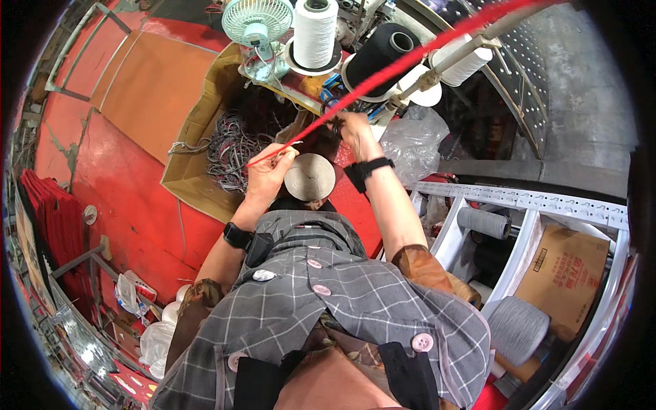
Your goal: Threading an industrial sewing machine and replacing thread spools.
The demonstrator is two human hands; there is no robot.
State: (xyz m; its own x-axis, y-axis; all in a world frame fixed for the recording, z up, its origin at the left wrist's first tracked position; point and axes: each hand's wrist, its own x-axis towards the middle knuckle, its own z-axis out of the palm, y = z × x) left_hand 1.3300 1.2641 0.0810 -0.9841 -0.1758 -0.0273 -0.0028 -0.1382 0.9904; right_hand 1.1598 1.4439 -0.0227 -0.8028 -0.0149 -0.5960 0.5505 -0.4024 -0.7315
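My left hand (265, 174) is closed in a pinch around a taut red cord (383, 80). The cord's short end pokes out left of my fingers, and its long part slants up to the upper right, looking wider there. A small white wisp shows at my fingertips. Farther right, the fingers of my right hand (354, 130) are curled at a dark looped thing (335, 123), which looks like scissor handles; its far part is hard to make out. Between and below both hands is a round beige disc-like top (309, 177).
A cardboard box (179, 167) of tangled grey cords stands left. A green fan (257, 27), a white yarn cone (315, 31) and a black yarn cone (386, 58) stand ahead. At right, a white metal rack (526, 198) holds grey yarn cones and a carton (564, 273).
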